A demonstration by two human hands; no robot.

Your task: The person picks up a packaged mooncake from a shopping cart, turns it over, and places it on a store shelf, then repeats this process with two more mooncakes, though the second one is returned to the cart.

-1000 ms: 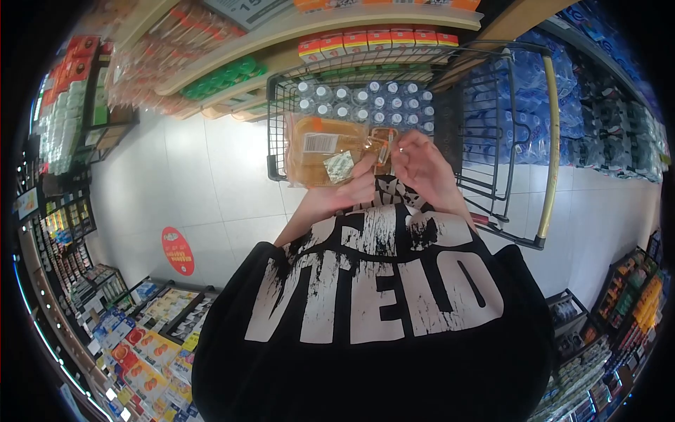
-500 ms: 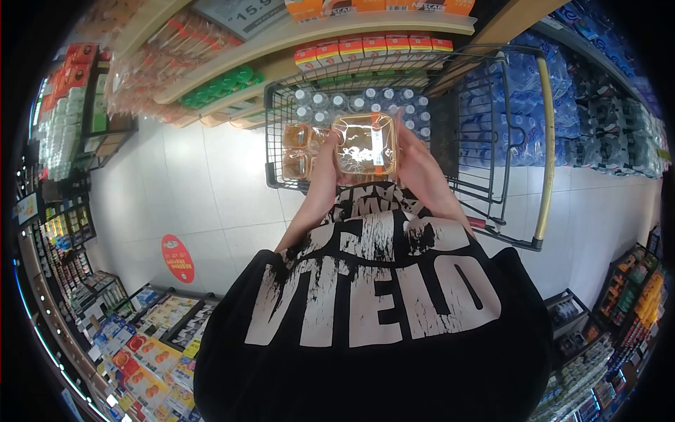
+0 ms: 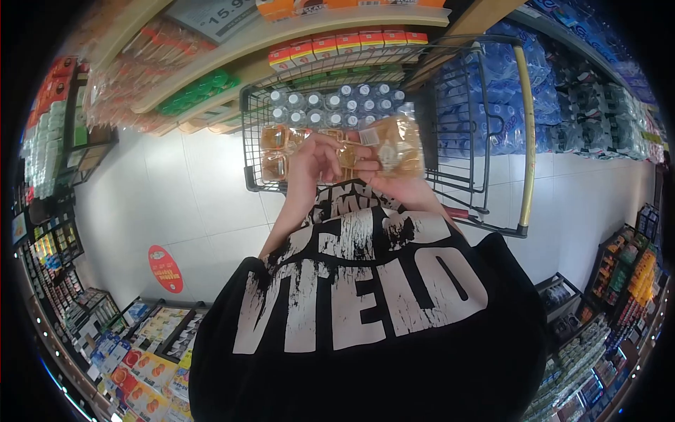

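A clear plastic box of golden-brown food [image 3: 399, 149], perhaps bread or pastry, is tilted on its side above the shopping cart [image 3: 247, 144]. My right hand [image 3: 380, 176] grips it from below and from its left edge; a pale barcode label shows near the fingers. Just left of the box, my left hand [image 3: 316, 160] is apart from it, with loosely bent fingers and nothing visible in them. Similar boxes of brown food [image 3: 274, 151] lie in the cart beside and partly behind my left hand. Farther back in the cart stand several white-capped bottles [image 3: 314, 105].
Behind the cart, a shelf [image 3: 295, 36] carries red and yellow boxes [image 3: 348, 48]. Blue-wrapped bottle packs [image 3: 457, 112] are stacked to the right, past the cart's yellow handle [image 3: 527, 133]. A red round sticker [image 3: 166, 269] marks the tiled floor at left.
The box has been turned from face-up onto its side and moved right in my right hand. My left hand has let go of it. The whole view has shifted slightly.
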